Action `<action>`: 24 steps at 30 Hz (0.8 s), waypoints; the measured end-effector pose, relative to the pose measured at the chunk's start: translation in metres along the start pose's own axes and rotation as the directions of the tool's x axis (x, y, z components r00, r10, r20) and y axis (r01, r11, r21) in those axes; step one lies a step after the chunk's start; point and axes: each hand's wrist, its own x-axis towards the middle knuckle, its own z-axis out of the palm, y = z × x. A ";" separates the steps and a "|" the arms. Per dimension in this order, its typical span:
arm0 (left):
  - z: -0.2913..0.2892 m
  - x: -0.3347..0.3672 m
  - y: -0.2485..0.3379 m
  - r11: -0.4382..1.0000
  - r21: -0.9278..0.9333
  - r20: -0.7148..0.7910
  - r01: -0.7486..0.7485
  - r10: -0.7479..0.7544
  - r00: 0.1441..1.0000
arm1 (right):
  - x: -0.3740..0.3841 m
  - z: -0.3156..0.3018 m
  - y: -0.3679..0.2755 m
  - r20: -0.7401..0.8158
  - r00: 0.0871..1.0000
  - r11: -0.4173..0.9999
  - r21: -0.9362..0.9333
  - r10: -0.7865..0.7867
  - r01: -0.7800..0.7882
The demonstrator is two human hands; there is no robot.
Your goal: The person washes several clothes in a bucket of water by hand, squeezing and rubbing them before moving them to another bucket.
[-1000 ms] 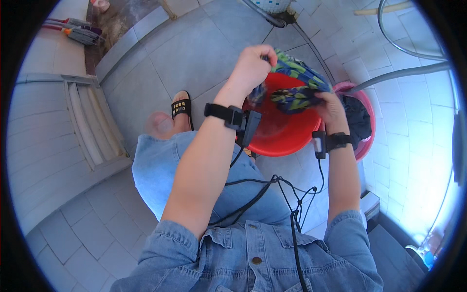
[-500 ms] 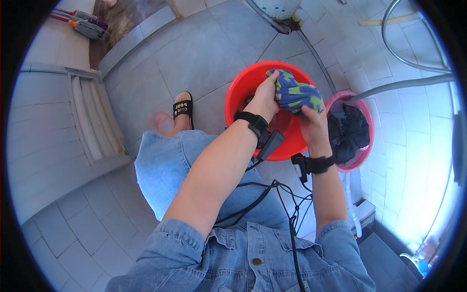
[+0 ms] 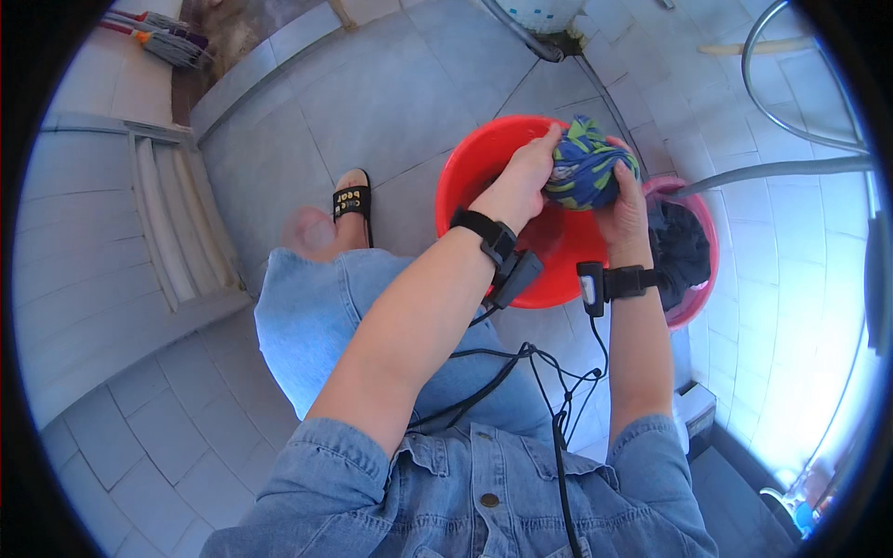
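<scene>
A blue cloth with green patches (image 3: 586, 172) is bunched into a ball between my two hands. It is held above the right side of a red basin (image 3: 465, 177) on the floor. My left hand (image 3: 528, 177) grips the bundle from its left. My right hand (image 3: 625, 209) closes on it from the right and below, thumb on top. Some fingers are hidden behind the cloth. To the right of the red basin, a pink bucket (image 3: 707, 284) holds dark wet-looking cloth (image 3: 681, 246). Both wrists wear black straps with small devices.
A grey hose (image 3: 772, 169) runs from the wall into the pink bucket. Black cables (image 3: 530, 352) hang between my arms. My foot in a black slipper (image 3: 352, 200) is left of the red basin. Mops (image 3: 167, 42) lean at the far left. A tiled wall (image 3: 772, 270) bounds the right.
Both hands have moved slightly right with the cloth. The cloth went from a looser, flatter fold to a tighter, twisted ball.
</scene>
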 end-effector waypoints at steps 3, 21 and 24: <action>0.007 -0.015 0.012 0.956 -0.019 0.012 0.294 -0.293 0.956 | -0.012 0.010 -0.011 0.015 0.992 0.970 -0.207 -0.126 0.126; 0.009 -0.005 -0.022 0.304 0.782 0.272 -0.544 0.620 0.736 | 0.006 -0.016 0.022 -0.235 0.859 0.890 0.150 0.456 -0.431; 0.002 -0.002 -0.019 0.338 0.809 0.274 -0.480 0.506 0.818 | 0.002 -0.014 0.023 -0.245 0.858 0.892 0.098 0.452 -0.442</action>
